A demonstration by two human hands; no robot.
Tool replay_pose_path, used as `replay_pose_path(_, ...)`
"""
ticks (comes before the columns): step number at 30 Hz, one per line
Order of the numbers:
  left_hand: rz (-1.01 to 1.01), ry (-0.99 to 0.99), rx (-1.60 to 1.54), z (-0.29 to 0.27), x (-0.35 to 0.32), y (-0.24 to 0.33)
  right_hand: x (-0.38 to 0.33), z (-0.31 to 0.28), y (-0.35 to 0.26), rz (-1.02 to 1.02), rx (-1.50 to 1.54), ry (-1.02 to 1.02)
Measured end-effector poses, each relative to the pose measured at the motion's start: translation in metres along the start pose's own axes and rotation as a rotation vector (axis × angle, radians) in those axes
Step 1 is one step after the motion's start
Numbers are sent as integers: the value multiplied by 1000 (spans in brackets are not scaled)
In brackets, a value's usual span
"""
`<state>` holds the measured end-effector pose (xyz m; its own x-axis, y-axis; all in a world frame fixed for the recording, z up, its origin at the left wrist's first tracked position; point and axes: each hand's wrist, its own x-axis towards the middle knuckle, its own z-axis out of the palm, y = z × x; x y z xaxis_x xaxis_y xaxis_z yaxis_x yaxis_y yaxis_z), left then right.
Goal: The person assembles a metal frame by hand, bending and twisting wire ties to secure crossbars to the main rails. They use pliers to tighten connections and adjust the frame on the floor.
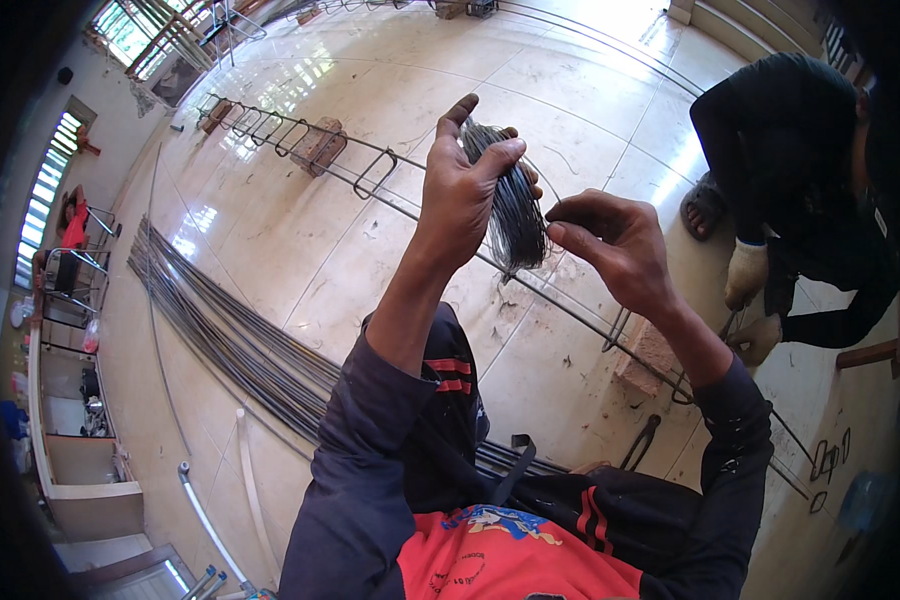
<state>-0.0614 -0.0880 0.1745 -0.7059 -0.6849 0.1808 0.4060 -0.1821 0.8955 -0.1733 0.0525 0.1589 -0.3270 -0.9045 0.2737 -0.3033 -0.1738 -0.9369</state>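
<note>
In the head view, the left hand (465, 180) is holding a wire coil (518, 205) above the rebar frame (570, 314), its fingers wrapping around it. The right hand (618, 245) is pinching a strand (557, 197) between fingers at the coil's edge.

Slatted window (45, 198) and pale cabinet (90, 491)

The wire coil (519, 212) is metal — the floor (325, 258) smooth, glossy.

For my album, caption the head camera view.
Left hand holding a dark wire coil, right hand beside it, above a tiled floor.
</note>
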Motion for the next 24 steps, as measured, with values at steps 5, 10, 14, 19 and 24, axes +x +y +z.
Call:
replay_pose_path(5, 19, -54, 28, 1, 0, -3, 1, -1, -5, -88, -105, -28)
replay_pose_path(10, 38, -79, 75, 5, -2, -3, 3, -3, -8, -68, -67, -1)
replay_pose_path(14, 13, -124, 120, 7, -4, 1, 1, -6, -7, -60, -38, 83)
replay_pose_path(19, -59, -135, 152, 8, -6, 0, 1, -27, -5, -19, -29, 131)
replay_pose_path(24, 20, -102, 144, 14, -5, -15, -3, -8, -25, 21, -216, -15)
